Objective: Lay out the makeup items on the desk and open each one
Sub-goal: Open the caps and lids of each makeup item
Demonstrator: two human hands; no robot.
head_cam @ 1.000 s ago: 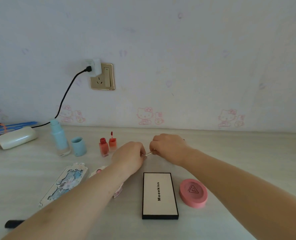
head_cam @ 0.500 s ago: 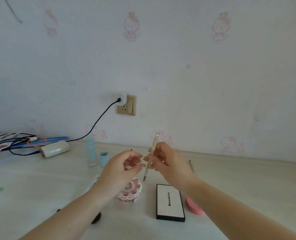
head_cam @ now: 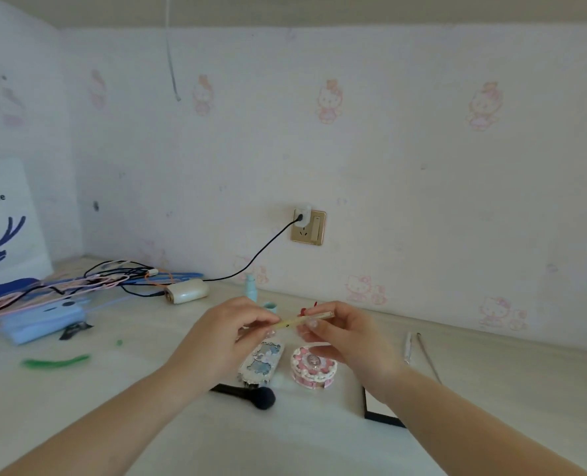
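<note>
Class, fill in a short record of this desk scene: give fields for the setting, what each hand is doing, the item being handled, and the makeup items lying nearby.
setting: pale desk against a cartoon-cat wallpapered wall
left hand: pinches one end of the thin pencil
right hand: pinches the other end
thin pencil: yellowish, held roughly level above the desk
below hands: blue ornate case, pink cake-shaped compact
nearer: black brush
right: two slim tools

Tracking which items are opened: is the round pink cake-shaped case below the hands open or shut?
Shut. The round pink cake-shaped case sits flat on the desk with its decorated lid seated on the base; no gap or inside shows.
</note>
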